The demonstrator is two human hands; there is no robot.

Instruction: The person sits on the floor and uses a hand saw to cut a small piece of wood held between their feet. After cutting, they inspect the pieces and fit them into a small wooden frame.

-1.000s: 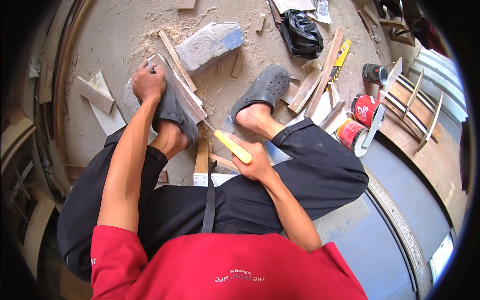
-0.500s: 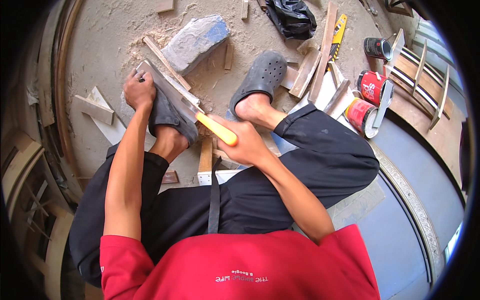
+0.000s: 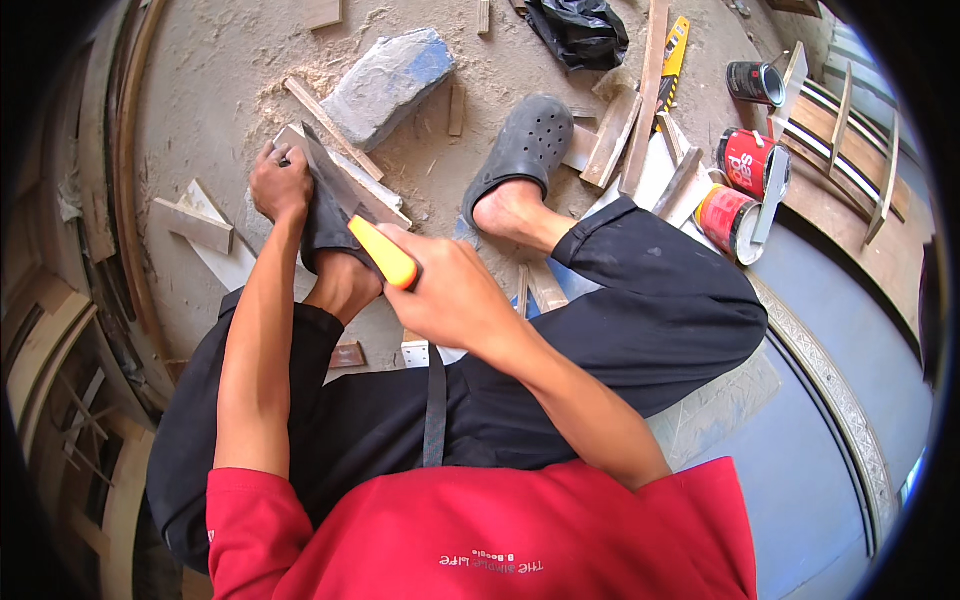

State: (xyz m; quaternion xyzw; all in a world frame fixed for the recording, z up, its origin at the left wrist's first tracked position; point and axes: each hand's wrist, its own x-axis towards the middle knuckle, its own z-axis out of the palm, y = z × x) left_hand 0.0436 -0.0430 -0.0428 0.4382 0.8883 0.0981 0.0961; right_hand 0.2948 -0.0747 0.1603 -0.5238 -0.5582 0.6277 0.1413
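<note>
My right hand (image 3: 450,290) is closed round the yellow handle (image 3: 385,255) of a handsaw. The saw's grey blade (image 3: 335,178) slants up and left from it, lying over a wooden strip (image 3: 378,208) on the floor. My left hand (image 3: 281,183) is closed at the far end of the wood, beside the blade's tip; its fingertips are partly hidden. Under the saw and next to my left hand is my left foot in a dark grey clog (image 3: 325,225), seemingly pressing on the wood. The exact cut is hidden by the blade.
A grey stone block (image 3: 390,85) lies just beyond the wood. My other clog (image 3: 525,150) rests to the right. Wood offcuts (image 3: 610,135), a yellow-and-black saw (image 3: 672,65), a black plastic bag (image 3: 575,35) and paint cans (image 3: 727,220) surround the right side. Sawdust covers the floor.
My right hand has drawn the saw back toward me, a little down and left, with the handle now steeper. My left hand stays in nearly the same place.
</note>
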